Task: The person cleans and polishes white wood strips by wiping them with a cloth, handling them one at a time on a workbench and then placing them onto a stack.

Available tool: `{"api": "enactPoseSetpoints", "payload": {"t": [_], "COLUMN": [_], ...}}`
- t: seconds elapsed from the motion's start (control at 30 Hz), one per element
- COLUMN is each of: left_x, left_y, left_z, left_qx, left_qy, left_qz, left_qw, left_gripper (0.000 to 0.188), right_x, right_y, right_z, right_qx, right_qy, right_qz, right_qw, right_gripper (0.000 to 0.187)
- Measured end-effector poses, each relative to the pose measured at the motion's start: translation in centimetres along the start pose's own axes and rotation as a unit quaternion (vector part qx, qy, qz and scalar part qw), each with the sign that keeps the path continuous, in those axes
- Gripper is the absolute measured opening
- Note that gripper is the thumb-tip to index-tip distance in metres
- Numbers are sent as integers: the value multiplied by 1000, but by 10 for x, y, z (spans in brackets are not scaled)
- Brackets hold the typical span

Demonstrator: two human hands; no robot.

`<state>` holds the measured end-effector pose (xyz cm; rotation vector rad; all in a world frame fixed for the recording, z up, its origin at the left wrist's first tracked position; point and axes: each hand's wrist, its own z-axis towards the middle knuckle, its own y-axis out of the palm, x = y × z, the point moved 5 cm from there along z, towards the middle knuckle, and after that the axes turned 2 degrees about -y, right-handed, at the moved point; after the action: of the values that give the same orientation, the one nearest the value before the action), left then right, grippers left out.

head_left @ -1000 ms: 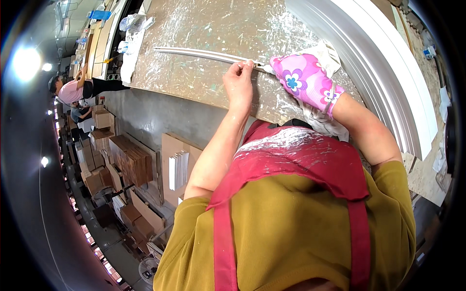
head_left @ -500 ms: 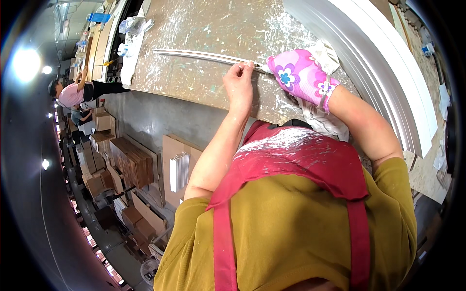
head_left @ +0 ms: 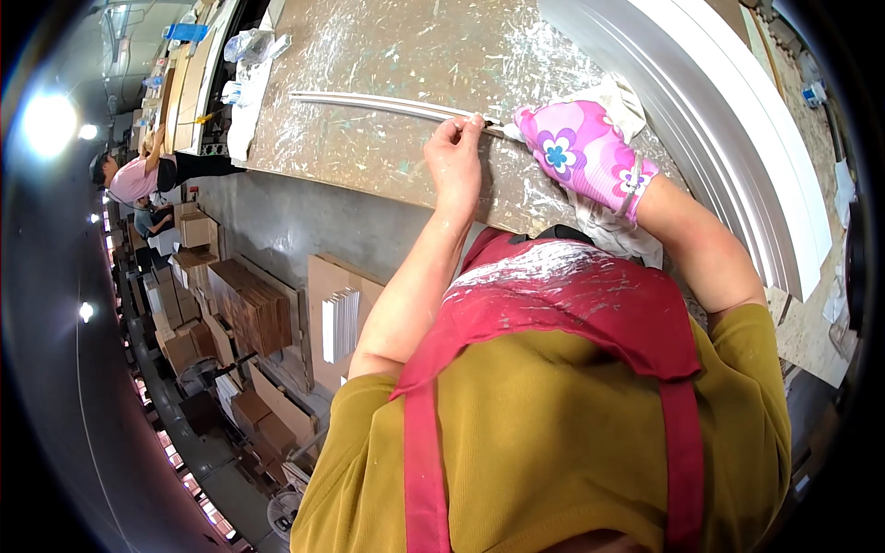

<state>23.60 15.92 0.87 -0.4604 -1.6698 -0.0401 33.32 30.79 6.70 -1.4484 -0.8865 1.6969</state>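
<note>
A long, thin, pale strip [head_left: 369,100] lies across the scuffed, paint-spattered workbench [head_left: 369,166]. My bare left hand [head_left: 454,152] pinches it near its right end, between thumb and forefinger. A pink cover with a flower print hides most of my right hand [head_left: 562,147], with a band around its wrist end. This hand sits just right of the left one, closed, at a short dark piece [head_left: 495,123] by the strip's end. What its fingers hold is hidden. A crumpled white cloth [head_left: 622,106] lies beneath and behind the right hand.
Long white panels or mouldings [head_left: 737,120] are stacked along the right. Clear plastic wrap [head_left: 253,46] rests at the bench's left edge. Cardboard stacks [head_left: 249,309] and a fan [head_left: 284,507] stand on the floor at left. A person in pink [head_left: 138,180] works farther off.
My right hand has shifted slightly right and toward me, away from the left hand. The left hand and the strip look unmoved.
</note>
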Motion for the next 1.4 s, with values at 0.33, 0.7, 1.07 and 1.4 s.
{"api": "enactPoseSetpoints", "payload": {"t": [0.33, 0.7, 1.07, 1.4], "left_x": [-3, 22, 48, 24], "left_y": [0, -6, -28, -7], "left_z": [0, -5, 18, -2], "left_qx": [4, 17, -63, -6], "left_qy": [11, 206, 347, 328], "left_qz": [16, 179, 389, 346], "left_qw": [1000, 962, 851, 879], "left_gripper": [15, 16, 17, 13], "right_x": [-4, -3, 27, 9], "right_y": [-9, -6, -3, -30], "right_z": [0, -1, -40, -46], "right_qx": [-21, 8, 51, 53], "right_qy": [67, 24, 98, 176], "right_qz": [122, 35, 318, 365], "right_qw": [990, 999, 941, 913], "right_gripper": [11, 10, 30, 35]}}
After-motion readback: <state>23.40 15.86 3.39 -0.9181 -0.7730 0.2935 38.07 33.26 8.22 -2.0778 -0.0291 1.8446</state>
